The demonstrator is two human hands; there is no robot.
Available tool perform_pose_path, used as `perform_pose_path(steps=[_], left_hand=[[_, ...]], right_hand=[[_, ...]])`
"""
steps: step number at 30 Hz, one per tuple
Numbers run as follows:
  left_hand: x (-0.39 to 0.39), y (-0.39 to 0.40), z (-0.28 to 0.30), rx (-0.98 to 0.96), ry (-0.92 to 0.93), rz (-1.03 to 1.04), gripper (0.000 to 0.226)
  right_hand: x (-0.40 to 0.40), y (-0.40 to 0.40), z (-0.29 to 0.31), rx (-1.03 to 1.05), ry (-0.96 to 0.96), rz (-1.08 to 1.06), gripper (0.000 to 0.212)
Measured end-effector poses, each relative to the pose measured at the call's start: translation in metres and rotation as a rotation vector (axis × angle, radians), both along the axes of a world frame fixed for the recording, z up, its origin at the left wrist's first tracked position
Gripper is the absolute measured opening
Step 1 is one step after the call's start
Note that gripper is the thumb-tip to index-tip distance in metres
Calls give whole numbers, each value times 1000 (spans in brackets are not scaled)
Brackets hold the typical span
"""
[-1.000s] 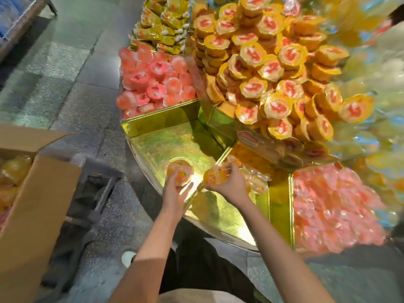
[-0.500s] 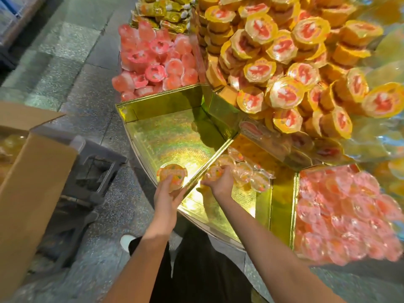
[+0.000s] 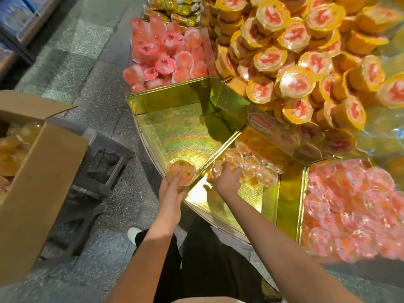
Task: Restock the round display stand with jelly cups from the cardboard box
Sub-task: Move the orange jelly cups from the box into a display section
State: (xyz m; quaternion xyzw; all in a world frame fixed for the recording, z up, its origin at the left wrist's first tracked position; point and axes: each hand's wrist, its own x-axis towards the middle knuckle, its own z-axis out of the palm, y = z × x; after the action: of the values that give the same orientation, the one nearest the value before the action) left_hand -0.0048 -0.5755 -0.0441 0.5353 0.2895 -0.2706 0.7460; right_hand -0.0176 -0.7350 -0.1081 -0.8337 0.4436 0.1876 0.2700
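The round display stand [image 3: 175, 127] has gold foil compartments. My left hand [image 3: 172, 189] holds an orange jelly cup [image 3: 181, 171] at the near edge of the bare left compartment. My right hand [image 3: 226, 179] grips another clear orange cup [image 3: 216, 169] just right of the gold divider, beside a short row of jelly cups [image 3: 251, 165] lying in that compartment. The cardboard box [image 3: 32, 171] stands open at the left with yellow-orange cups inside.
Pink cups [image 3: 168, 55] fill the far compartment and another pile of pink cups [image 3: 349, 202] fills the right one. Yellow-lidded tubs [image 3: 295, 51] are heaped in the stand's centre. A grey stool [image 3: 102, 167] sits under the box on the stone floor.
Both hands have lowered slightly toward the near edge of the stand, each still holding its cup. The camera has tilted closer to the stand.
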Motion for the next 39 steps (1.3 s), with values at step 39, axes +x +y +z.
perform_pose_path(steps=[39], left_hand=[[-25, -21, -50, 1246, -667, -1451, 97]], right_hand=[[-45, -60, -40, 453, -205, -934, 45]])
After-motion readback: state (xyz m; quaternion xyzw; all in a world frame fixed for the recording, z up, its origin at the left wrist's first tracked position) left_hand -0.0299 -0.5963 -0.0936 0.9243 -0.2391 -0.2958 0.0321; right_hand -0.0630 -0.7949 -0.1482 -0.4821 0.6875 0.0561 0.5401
